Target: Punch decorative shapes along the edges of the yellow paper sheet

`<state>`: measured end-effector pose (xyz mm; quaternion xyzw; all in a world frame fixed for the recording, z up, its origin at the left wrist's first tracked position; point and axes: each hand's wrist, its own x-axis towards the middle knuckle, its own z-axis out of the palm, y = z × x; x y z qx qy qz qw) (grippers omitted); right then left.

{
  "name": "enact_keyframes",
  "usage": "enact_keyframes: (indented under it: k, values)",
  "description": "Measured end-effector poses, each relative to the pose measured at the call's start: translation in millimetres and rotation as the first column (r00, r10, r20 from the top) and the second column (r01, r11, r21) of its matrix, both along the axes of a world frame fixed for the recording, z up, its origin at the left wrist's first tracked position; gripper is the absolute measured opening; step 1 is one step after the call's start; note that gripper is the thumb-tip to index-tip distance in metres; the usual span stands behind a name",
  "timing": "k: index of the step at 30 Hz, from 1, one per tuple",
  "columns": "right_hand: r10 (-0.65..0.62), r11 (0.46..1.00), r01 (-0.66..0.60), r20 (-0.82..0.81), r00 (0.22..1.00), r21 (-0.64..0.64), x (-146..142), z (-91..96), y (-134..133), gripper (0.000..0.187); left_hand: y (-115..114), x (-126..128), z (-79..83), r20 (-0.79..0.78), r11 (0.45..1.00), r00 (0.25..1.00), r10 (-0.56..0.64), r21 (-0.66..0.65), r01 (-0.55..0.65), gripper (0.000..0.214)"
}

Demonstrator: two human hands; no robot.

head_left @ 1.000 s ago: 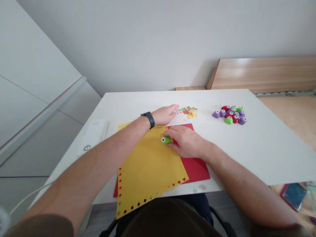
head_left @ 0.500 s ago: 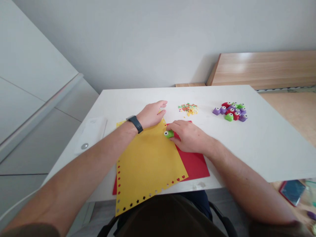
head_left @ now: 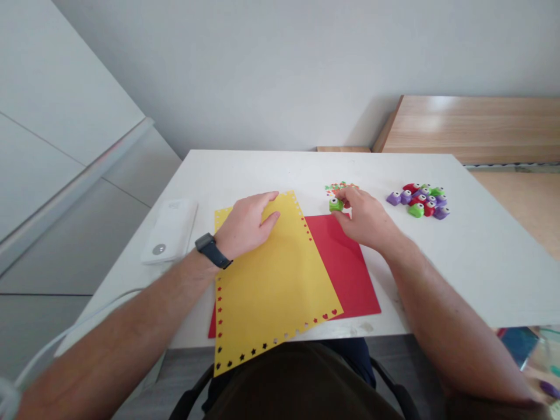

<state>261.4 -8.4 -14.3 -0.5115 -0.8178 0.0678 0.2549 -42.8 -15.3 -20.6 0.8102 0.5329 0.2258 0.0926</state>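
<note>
In the head view a yellow sheet of paper (head_left: 271,274) lies at a slant over a red sheet (head_left: 345,262). Small star, heart and other shapes are punched along the yellow sheet's edges. My left hand (head_left: 247,224) is at the sheet's upper left part, fingers apart, with nothing in it. A green craft punch (head_left: 335,205) is gripped in my right hand (head_left: 365,216), clear of the yellow paper. Just behind it lies a pile of small coloured paper cutouts (head_left: 335,187), partly hidden by my right hand.
Several purple, red and green craft punches (head_left: 420,200) stand clustered on the right of the white table (head_left: 459,268). A white box-like device (head_left: 170,230) lies at the left, near a white cable (head_left: 94,312). A wooden shelf (head_left: 472,128) is behind at the right.
My right hand has carried the green craft punch off the yellow sheet's right edge, to the right and back towards the cutouts. My left hand has shifted left and nearer to me.
</note>
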Motion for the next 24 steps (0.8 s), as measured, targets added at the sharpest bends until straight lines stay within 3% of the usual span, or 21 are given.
enact_keyframes:
  k: [8, 16, 19, 24]
  values:
    - [-0.162, 0.987, 0.162, -0.149, 0.976, -0.011, 2, -14.1, 11, 0.026, -12, -1, -16.7, 0.073, 0.999, 0.997, -0.017, 0.046, 0.013, 0.041]
    - [0.094, 0.99, -0.103, -0.092, 0.991, -0.098, -8, -28.8, 18, 0.033, -15, -4, -19.0, 0.034, 0.996, 0.997, -0.064, 0.071, 0.062, 0.041]
    - [0.078, 0.99, -0.087, -0.087, 0.993, -0.113, -7, -28.4, 20, 0.033, -15, -6, -18.1, 0.027, 0.997, 0.998, -0.063, 0.054, 0.061, 0.041]
    - [-0.064, 0.989, 0.048, -0.114, 0.991, -0.139, 2, -19.4, 19, 0.031, -19, -4, -17.4, 0.004, 0.994, 0.997, -0.081, 0.071, 0.081, 0.041]
